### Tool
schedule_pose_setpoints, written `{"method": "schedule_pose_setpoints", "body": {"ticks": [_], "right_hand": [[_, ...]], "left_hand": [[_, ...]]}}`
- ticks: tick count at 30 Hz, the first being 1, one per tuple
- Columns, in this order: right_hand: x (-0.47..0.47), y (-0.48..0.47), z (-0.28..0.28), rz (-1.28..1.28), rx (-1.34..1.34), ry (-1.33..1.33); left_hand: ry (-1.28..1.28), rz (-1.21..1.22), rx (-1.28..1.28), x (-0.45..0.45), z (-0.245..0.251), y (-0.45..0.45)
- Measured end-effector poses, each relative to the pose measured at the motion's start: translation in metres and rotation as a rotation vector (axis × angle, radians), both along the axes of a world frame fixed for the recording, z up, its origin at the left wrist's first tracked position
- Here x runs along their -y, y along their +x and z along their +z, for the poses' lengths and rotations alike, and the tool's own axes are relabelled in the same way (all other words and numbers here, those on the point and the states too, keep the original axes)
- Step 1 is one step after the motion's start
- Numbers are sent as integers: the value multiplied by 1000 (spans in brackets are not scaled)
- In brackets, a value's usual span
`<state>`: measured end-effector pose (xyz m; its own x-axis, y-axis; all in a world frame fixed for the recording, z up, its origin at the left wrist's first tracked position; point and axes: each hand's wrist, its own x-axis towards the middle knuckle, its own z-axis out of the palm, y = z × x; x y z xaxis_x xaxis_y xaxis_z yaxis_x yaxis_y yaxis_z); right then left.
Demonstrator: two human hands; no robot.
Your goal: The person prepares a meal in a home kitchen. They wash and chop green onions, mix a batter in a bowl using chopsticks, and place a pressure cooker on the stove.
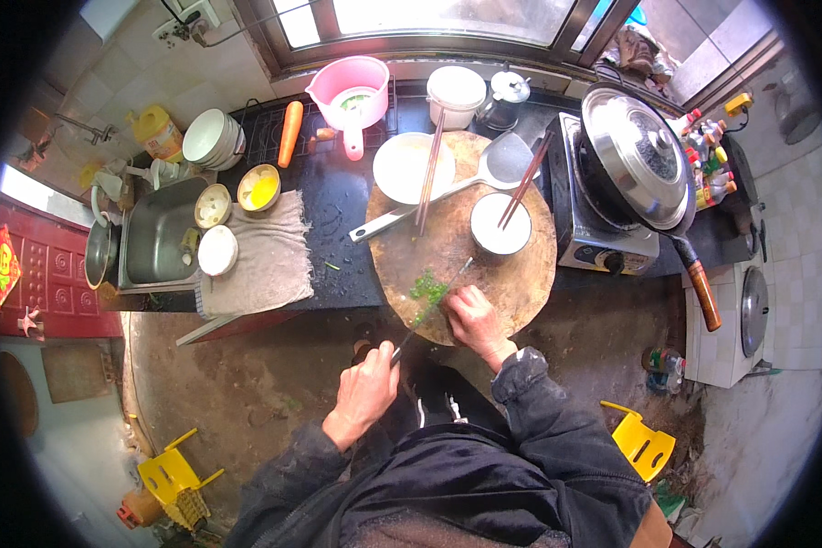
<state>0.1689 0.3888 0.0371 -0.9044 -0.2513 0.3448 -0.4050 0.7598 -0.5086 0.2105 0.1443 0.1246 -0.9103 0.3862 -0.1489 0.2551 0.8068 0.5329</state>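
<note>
My left hand (368, 385) is closed around the handle of a kitchen knife at the near edge of a round wooden chopping board (520, 294). The knife's blade (442, 298) is seen almost edge-on, slanting up and right over the board. Chopped green onion (426, 288) lies in a small heap along the blade's left side. Close against the blade's right side, my right hand (476, 320) rests on the board with its fingers curled. Whatever may be under those fingers is hidden. Beyond them stands a white bowl (496, 236) with a pair of chopsticks (526, 179) in it.
A spatula (414, 211) and a white plate (407, 168) with chopsticks lie across the board's far side. Right of it, a lidded wok (636, 161) sits on a gas stove (599, 250), its handle jutting nearward. Leftward are a carrot (290, 133), a bowl of egg (259, 188) and a sink (161, 240).
</note>
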Motion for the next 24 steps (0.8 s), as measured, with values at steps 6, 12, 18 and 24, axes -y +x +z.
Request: {"method": "schedule_pose_setpoints", "body": {"ticks": [6, 12, 18, 24], "right_hand": [[0, 4, 0, 11, 23, 16], [-2, 7, 0, -13, -8, -9], [-1, 9, -2, -12, -92, -11], [-1, 13, 3, -15, -23, 27]], "left_hand": [[-15, 21, 2, -9, -9, -6], [-51, -9, 17, -8, 0, 3], [16, -32, -19, -4, 6, 3], [-13, -39, -46, -7, -8, -1]]}}
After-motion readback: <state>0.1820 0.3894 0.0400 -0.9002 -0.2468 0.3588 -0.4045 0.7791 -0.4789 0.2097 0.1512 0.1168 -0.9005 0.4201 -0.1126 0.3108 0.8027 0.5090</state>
